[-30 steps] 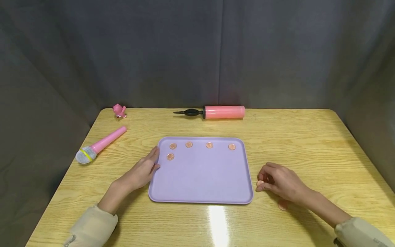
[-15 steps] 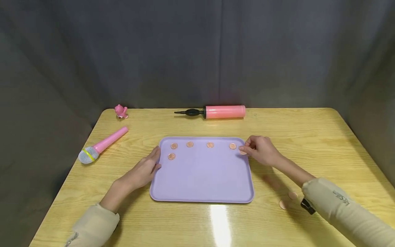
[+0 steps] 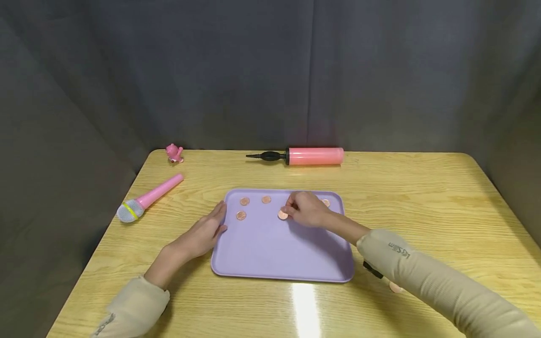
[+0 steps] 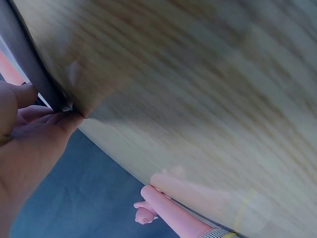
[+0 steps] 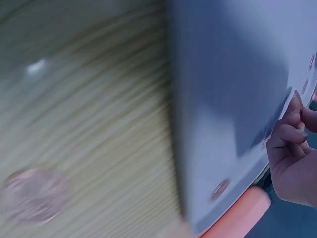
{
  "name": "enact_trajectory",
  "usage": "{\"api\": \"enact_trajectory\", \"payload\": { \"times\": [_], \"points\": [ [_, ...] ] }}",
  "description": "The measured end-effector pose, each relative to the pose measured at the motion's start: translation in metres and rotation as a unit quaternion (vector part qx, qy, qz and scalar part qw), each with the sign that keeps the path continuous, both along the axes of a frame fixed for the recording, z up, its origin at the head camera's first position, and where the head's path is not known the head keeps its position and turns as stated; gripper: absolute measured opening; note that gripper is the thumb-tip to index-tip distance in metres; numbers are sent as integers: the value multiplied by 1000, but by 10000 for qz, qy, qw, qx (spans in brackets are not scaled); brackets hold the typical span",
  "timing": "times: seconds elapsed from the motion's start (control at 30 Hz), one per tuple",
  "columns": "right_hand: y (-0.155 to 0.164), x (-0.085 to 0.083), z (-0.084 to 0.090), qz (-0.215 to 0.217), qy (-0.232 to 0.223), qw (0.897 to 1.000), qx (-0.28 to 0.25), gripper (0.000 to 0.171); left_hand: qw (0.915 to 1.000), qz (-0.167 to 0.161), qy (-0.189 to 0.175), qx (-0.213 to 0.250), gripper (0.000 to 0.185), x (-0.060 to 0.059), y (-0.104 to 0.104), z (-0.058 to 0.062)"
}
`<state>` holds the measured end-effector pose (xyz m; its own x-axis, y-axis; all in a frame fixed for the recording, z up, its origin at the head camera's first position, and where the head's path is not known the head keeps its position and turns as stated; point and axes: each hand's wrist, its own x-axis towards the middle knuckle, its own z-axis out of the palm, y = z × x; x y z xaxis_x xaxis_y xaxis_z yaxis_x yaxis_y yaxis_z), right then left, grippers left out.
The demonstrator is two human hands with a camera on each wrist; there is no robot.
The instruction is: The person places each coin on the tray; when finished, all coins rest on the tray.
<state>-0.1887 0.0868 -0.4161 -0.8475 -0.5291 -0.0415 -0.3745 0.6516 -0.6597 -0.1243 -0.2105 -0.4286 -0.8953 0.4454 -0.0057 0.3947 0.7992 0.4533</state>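
Observation:
My right hand [image 3: 307, 210] pinches a copper-coloured coin [image 3: 282, 214] between thumb and fingertips, over the back middle of a purple tray [image 3: 274, 253]. In the right wrist view the held coin [image 5: 298, 97] is seen edge-on. My left hand [image 3: 204, 234] rests against the tray's left edge, fingers extended along the rim. Several matching coins lie on the tray: two at the back left, a coin [image 3: 241, 215] in front of them, and one [image 3: 326, 203] at the back right. The right hand hides part of the back row.
On the table's right, a loose coin [image 3: 395, 287] lies partly under the right sleeve. A pink hand pump [image 3: 314, 156] with a black nozzle lies behind the tray. To the left are a pink toy microphone [image 3: 148, 198] and a small pink bear figure [image 3: 174, 153].
My right hand has taken a coin from the table at the right, carried it over the tray's back right corner and moved left to the back middle. The left hand stays at the tray's edge.

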Motion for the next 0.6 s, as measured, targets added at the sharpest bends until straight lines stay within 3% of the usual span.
{"api": "enact_trajectory", "payload": {
  "times": [0.23,0.4,0.6],
  "points": [
    [-35,0,-1,3,153,9988,467,19,10000,-41,74,41,55,-1,-1,0],
    [-45,-4,-4,-147,220,9970,729,24,9999,-70,86,61,56,-1,-1,-2],
    [-47,-5,-7,-233,141,9970,719,16,9999,-51,59,98,56,0,-1,-2]
  ]
}}
